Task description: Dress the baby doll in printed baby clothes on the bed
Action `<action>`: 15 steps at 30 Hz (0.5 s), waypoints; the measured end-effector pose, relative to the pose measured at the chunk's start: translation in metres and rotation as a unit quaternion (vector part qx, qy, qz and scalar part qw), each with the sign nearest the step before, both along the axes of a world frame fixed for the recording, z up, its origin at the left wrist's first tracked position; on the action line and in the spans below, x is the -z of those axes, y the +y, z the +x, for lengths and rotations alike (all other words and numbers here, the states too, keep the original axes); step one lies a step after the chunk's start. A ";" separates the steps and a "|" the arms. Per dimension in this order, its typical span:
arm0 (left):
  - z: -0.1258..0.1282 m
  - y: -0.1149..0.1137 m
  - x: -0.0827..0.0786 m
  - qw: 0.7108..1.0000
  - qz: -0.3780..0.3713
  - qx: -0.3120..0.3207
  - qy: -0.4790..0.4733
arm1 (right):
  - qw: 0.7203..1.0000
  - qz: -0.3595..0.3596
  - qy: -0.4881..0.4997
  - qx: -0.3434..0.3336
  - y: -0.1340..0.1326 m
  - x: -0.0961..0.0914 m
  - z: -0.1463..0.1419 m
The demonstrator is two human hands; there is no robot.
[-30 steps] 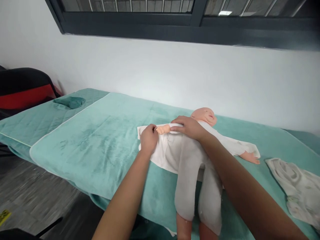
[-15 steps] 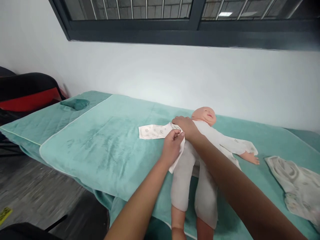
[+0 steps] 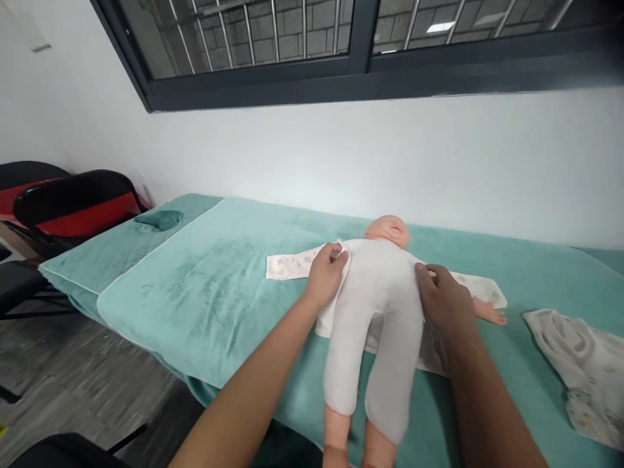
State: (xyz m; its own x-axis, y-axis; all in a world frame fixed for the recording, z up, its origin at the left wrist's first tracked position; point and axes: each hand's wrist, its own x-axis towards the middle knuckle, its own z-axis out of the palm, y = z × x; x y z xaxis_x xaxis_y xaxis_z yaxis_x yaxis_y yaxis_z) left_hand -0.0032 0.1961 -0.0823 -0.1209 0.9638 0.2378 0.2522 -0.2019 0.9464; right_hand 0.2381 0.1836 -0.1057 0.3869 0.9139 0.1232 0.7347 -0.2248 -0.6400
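A baby doll (image 3: pixel 380 279) lies face up on the green bed cover, with a white cloth body and legs. Beneath it is spread a white, small-printed baby shirt (image 3: pixel 287 265). One sleeve lies flat on the left; the other covers the doll's arm, whose bare hand (image 3: pixel 490 312) sticks out at the cuff. At the doll's left-side edge in view, my left hand (image 3: pixel 325 273) is closed, pinching the shirt near the sleeve's shoulder. My right hand (image 3: pixel 444 299) is closed at the opposite side of the torso, its thumb and fingers on the shirt's edge, partly hiding it.
A crumpled pale printed garment (image 3: pixel 580 370) lies on the bed (image 3: pixel 195 292) at the right. The far left of the bed has a face hole (image 3: pixel 160 221). Black-and-red folding chairs (image 3: pixel 88 205) stand at the left. A wall with a barred window (image 3: pixel 253 39) borders the far side.
My right hand has left the left-hand shoulder area and crossed to the doll's right-hand side in view. My left hand stays on the shirt. The view has tilted slightly.
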 end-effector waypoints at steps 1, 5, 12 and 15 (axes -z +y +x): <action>0.005 0.006 -0.004 1.000 0.002 0.011 0.009 | 0.999 0.017 0.028 -0.009 0.001 0.002 -0.002; 0.029 0.025 -0.022 0.997 -0.018 0.046 0.057 | 0.983 0.068 0.165 -0.050 0.005 0.008 -0.008; 0.047 0.023 -0.053 0.982 -0.010 0.080 0.172 | 0.949 0.090 0.279 -0.117 0.003 0.008 -0.013; 0.044 -0.006 -0.071 0.974 -0.025 0.101 0.204 | 0.934 0.079 0.306 -0.165 0.003 0.010 -0.015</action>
State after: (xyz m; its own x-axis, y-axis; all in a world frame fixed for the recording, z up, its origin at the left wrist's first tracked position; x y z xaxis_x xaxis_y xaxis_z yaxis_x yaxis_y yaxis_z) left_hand 0.0406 0.1898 -0.0116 0.1658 0.9700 0.1780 0.5690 -0.2415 0.7861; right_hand 0.2229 0.1861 -0.1158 0.1300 0.9849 0.1147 0.2334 0.0821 -0.9689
